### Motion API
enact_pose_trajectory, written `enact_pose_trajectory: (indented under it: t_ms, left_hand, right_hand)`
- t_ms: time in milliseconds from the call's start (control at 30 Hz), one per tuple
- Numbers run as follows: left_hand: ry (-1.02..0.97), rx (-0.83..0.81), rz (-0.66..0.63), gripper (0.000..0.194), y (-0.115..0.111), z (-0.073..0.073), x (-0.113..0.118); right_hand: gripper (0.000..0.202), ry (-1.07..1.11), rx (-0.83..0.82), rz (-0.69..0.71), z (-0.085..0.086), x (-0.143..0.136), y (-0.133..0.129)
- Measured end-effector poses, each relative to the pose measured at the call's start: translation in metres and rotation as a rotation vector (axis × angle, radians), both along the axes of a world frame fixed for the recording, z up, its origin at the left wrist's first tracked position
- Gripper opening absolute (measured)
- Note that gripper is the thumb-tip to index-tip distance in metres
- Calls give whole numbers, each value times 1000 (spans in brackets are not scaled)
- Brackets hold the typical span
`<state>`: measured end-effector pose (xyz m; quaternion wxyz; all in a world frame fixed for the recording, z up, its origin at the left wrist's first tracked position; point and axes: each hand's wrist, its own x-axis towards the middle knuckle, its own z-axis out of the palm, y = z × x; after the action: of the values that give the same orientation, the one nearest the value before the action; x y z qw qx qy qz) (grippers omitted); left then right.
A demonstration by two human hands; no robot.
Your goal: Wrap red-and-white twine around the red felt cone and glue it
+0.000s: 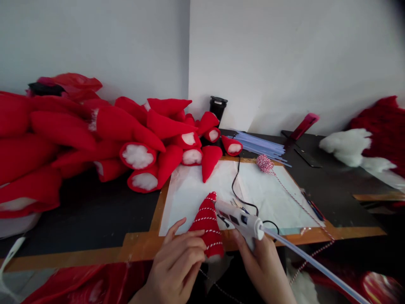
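My left hand (180, 257) is closed around the lower left side of a stuffed red felt cone (207, 223), which stands point up at the table's front edge. Red-and-white twisted cord winds round the cone in several turns up to its tip. In my right hand (264, 261) is a white hot glue gun (240, 219), its nozzle at the cone's upper right side. Whether the nozzle touches the felt I cannot tell. A long clear glue stick (313, 261) sticks out of the gun's back toward the lower right. White stuffing shows at the cone's base.
Many stuffed red cones (126, 122) are heaped at the left. A cord ball (265, 164) lies on the white sheet (268, 198), its strand trailing over the front edge. Behind are glue sticks (259, 143), a black container (218, 107) and, rightward, white stuffing (346, 145).
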<state>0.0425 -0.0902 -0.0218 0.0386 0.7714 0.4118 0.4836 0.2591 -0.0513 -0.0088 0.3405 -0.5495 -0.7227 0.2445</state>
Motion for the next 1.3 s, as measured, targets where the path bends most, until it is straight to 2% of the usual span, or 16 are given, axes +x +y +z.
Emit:
enact_pose_trajectory:
  t_ms: [200, 367, 600, 767, 833, 900, 967, 1033, 1167, 1233, 1300]
  left_hand:
    - [-7, 0, 14, 28, 0, -2, 0]
    - [-4, -11, 12, 28, -1, -4, 0]
    - [-3, 15, 14, 27, 1, 3, 1]
    - [-6, 21, 12, 28, 2, 4, 1]
    - [-7, 19, 9, 29, 2, 3, 0]
    - [-5, 12, 17, 29, 2, 1, -1]
    - [-9, 10, 37, 28, 2, 1, 0]
    - [-24, 20, 62, 26, 2, 1, 1]
    - [-52, 20, 92, 24, 3, 4, 3]
    - [-69, 19, 91, 23, 3, 4, 3]
    - [-94, 29, 96, 23, 3, 3, 3]
  right_hand:
    - [37, -23, 25, 45, -5, -7, 7]
    - [42, -53, 4, -3, -11, -4, 6]
    - [34, 0, 17, -25, -1, -6, 7]
    - [36, 33, -19, -19, 1, -5, 6]
    - [38, 81, -68, -82, 5, 7, 8]
    - [45, 119, -154, -211, 11, 27, 16]
    - [51, 118, -278, -360, 16, 52, 31]
    - [50, 88, -340, -404, 17, 79, 52]
    - [46, -236, -219, -432, 9, 118, 92]
    - [46, -366, -144, -490, 4, 127, 100]
    - [45, -423, -90, -576, 1, 126, 97]
